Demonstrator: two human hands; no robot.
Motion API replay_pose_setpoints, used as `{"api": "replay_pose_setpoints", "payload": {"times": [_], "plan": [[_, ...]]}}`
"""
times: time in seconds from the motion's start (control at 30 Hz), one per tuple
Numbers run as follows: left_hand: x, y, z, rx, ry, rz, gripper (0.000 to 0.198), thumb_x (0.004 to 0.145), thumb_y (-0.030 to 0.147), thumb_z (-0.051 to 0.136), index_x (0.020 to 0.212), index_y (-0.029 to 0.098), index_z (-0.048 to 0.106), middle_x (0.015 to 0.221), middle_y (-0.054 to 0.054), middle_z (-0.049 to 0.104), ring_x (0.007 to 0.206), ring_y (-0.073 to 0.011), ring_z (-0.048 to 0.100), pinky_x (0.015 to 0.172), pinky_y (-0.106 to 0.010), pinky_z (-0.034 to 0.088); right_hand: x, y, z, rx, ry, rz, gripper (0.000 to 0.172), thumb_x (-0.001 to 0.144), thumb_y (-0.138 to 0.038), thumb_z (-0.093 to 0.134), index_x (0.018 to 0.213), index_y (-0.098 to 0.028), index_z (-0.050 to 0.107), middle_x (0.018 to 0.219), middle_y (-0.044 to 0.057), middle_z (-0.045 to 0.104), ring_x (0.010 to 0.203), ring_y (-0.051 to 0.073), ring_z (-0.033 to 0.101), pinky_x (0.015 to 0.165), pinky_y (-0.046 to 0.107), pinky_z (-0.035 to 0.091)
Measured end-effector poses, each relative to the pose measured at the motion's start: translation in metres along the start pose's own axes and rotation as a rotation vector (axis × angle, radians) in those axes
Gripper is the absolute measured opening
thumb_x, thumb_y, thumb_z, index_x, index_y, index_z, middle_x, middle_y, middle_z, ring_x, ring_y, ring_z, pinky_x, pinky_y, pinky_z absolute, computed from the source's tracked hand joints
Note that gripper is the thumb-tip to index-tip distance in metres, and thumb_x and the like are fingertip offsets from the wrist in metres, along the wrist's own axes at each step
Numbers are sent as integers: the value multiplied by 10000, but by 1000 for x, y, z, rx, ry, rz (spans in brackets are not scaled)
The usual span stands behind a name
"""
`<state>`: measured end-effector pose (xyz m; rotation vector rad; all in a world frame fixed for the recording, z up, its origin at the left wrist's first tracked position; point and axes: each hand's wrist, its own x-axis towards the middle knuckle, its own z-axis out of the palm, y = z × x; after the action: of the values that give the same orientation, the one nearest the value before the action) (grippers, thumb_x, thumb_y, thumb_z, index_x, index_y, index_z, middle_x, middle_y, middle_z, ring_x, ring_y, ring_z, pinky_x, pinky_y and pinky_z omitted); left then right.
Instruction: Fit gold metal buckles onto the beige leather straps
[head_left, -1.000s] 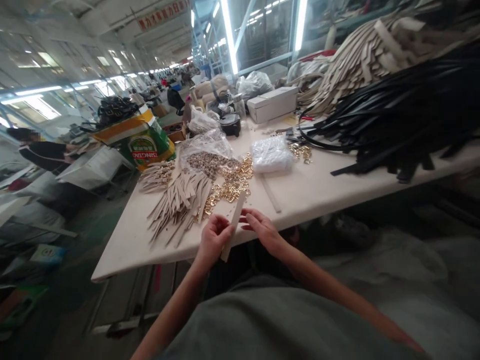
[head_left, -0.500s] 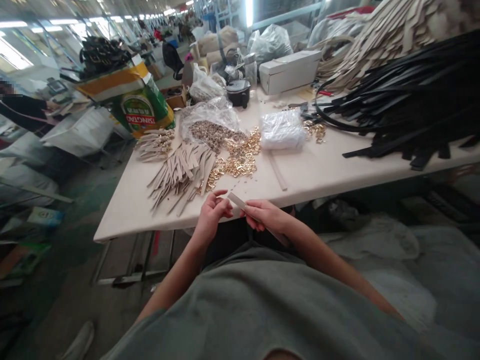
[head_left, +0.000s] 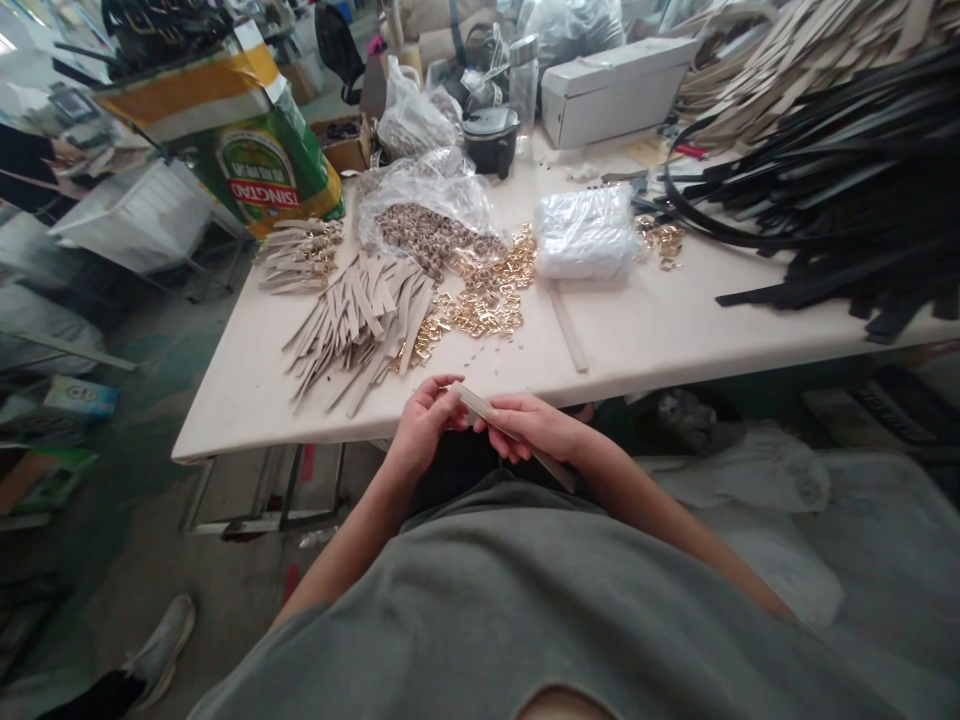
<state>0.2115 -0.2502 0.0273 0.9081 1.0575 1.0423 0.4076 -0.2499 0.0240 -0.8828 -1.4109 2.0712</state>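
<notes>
Strips of flat beige material (head_left: 369,308) lie left of a heap of small gold metal buckles (head_left: 486,312). On the heap's near side, the left hand (head_left: 426,418) curls at the tip of a slim, flat beige band (head_left: 475,403); whether it pinches, I cannot tell. The band's long axis slants, far tip pointing left and forward. The right hand (head_left: 536,425) pinches it between thumb and fingers.

The tabletop (head_left: 645,315) is bright, the floor (head_left: 124,540) dim, edges blurred.
</notes>
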Motion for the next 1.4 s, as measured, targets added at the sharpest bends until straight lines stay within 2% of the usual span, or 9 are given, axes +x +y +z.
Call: {"api": "replay_pose_setpoints", "payload": {"times": [0.17, 0.33, 0.47, 0.6, 0.7, 0.77, 0.93, 1.27, 1.4], "plan": [[3, -4, 4, -32, 25, -23, 429, 726, 445, 796, 1004, 185, 599, 730, 35, 643, 548, -73, 595, 567, -197, 487, -1, 2, 2, 42, 26, -77, 354, 907, -519, 614, 924, -166, 633, 635, -27, 650, 455, 70, 534, 453, 180, 425], [-2, -4, 16, 22, -182, -106, 514, 764, 536, 765, 1118, 192, 620, 1044, -89, 731, 926, -204, 718, 805, -308, 553, 5, -2, -3, 314, 517, -493, 245, 866, -431, 686, 1017, -268, 584, 985, -9, 723, 943, 152, 704, 903, 328, 570], [-7, -7, 26, 111, -339, -264, 415, 774, 460, 784, 1041, 162, 676, 886, -76, 746, 741, -169, 713, 741, -287, 552, 7, 3, -21, 336, 735, -584, 220, 899, -387, 635, 1078, -288, 557, 1122, 1, 717, 1087, 165, 681, 1055, 399, 509], [-3, -7, 25, 97, -306, -261, 314, 790, 420, 759, 941, 152, 694, 702, -21, 699, 535, -100, 620, 568, -215, 495, -11, 8, -49, 88, 918, -602, 335, 979, -418, 481, 1288, -286, 489, 1386, 74, 598, 1234, 221, 621, 1082, 474, 476], [3, -3, 21, 82, -321, -314, 306, 743, 380, 772, 930, 147, 702, 606, -3, 661, 465, -91, 569, 485, -197, 445, -36, -4, -65, -421, 1215, -713, 540, 992, -497, 450, 1474, -271, 357, 1582, 108, 375, 1460, 283, 378, 1152, 543, 358], [7, 1, 20, 77, -335, -348, 307, 716, 368, 778, 914, 146, 702, 565, 2, 640, 438, -91, 545, 449, -194, 420, -50, -16, -66, -755, 1101, -717, 581, 956, -512, 546, 1463, -257, 424, 1568, 106, 407, 1484, 317, 323, 1172, 570, 302], [12, 10, 25, 62, -362, -387, 293, 709, 365, 781, 890, 146, 709, 547, 2, 625, 443, -91, 534, 432, -190, 409, -53, -21, -44, -988, 457, -582, 239, 925, -374, 655, 1117, -245, 716, 1089, 66, 753, 1049, 249, 687, 1043, 465, 468], [17, 8, 30, 55, -384, -393, 259, 712, 366, 765, 847, 154, 704, 525, 7, 603, 426, -91, 502, 443, -201, 392, -45, -6, -35, -1011, 542, -494, 207, 970, -328, 588, 873, -205, 723, 811, 43, 727, 745, 170, 645, 693, 268, 440], [17, 6, 36, 272, -296, -119, 254, 775, 364, 758, 958, 189, 737, 747, -38, 709, 634, -152, 634, 640, -275, 521, -45, -5, -32, -1121, 600, -473, 240, 983, -318, 559, 837, -195, 705, 784, 48, 720, 717, 175, 629, 664, 275, 401]]}}
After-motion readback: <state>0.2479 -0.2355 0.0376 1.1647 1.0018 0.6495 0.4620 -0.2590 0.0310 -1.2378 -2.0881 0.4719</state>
